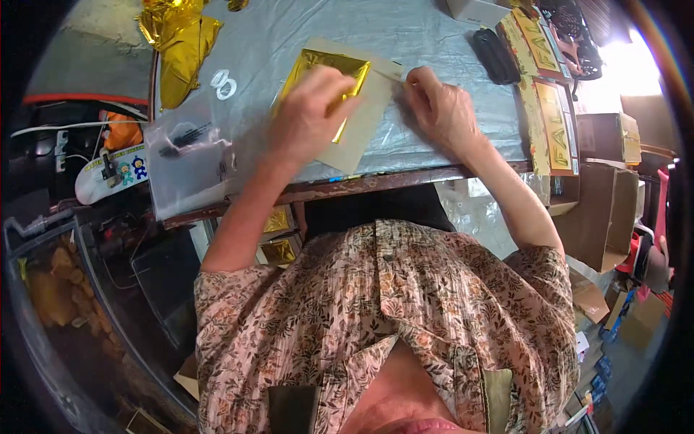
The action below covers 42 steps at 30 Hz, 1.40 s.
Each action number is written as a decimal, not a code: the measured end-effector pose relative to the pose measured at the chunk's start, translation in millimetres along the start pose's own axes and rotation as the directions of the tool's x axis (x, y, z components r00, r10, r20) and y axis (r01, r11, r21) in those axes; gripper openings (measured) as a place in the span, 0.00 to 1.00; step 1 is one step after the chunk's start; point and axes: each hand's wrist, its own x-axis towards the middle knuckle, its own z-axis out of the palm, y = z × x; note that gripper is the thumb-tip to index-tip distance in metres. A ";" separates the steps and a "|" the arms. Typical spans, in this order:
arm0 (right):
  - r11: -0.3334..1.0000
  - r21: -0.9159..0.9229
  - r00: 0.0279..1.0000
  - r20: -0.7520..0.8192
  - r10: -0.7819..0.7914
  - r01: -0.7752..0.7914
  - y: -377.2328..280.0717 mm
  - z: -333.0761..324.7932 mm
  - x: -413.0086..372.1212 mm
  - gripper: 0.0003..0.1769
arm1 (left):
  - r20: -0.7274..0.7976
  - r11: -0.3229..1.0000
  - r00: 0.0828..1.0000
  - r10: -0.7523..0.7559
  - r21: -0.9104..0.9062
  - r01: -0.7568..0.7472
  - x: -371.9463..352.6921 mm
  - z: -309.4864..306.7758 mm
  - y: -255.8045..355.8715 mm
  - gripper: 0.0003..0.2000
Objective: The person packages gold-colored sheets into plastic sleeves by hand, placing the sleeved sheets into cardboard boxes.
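Observation:
A sheet of shiny gold foil (340, 66) lies on a beige card (374, 108), which is turned at an angle on the covered table. My left hand (311, 108) is over the foil, smeared by motion, and covers much of it. At the card's upper right corner is my right hand (442, 105), its fingers curled and pressed together. A thin pale strip (390, 74) runs from the foil's corner toward these fingertips; I cannot tell what they pinch.
Crumpled gold foil (184, 54) and clear rings (224, 85) lie to the left, above a clear plastic bag (189, 166). A black case (496, 56) sits at right beside yellow boxes (553, 126) marked "FALL". Cardboard boxes (603, 213) stand beyond the table's right edge.

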 end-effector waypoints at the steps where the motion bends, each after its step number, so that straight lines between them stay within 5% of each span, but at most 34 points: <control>1: 0.997 -0.027 0.997 0.014 -0.070 0.070 0.6 -2.4 -0.1 0.08 | 0.002 1.000 1.000 0.001 -0.003 -0.001 2.5 -4.2 -7.1 0.12; 3: 0.989 -0.050 0.990 0.041 -0.138 0.140 3.2 -1.9 -1.1 0.09 | -0.056 0.880 0.991 0.124 0.469 -0.083 5.6 -11.5 -20.3 0.24; 8: 0.878 -0.197 0.898 0.031 -0.439 0.436 20.3 2.1 8.1 0.09 | 0.096 0.948 0.991 0.090 0.296 -0.115 3.9 -3.5 -48.8 0.30; 17: 0.660 -0.324 0.691 -0.027 -0.722 0.678 38.6 0.0 30.4 0.13 | 0.146 0.973 0.988 0.056 0.215 -0.087 3.8 -9.1 -43.7 0.29; 24: 0.616 -0.333 0.649 -0.017 -0.761 0.714 36.6 -1.2 34.6 0.14 | 0.211 0.975 0.977 0.023 0.212 -0.069 6.9 -13.2 -43.2 0.31; 42: 0.740 -0.259 0.770 0.025 -0.638 0.621 37.5 3.9 29.5 0.20 | 0.264 0.984 0.964 0.033 0.159 -0.077 6.9 -16.8 -50.4 0.30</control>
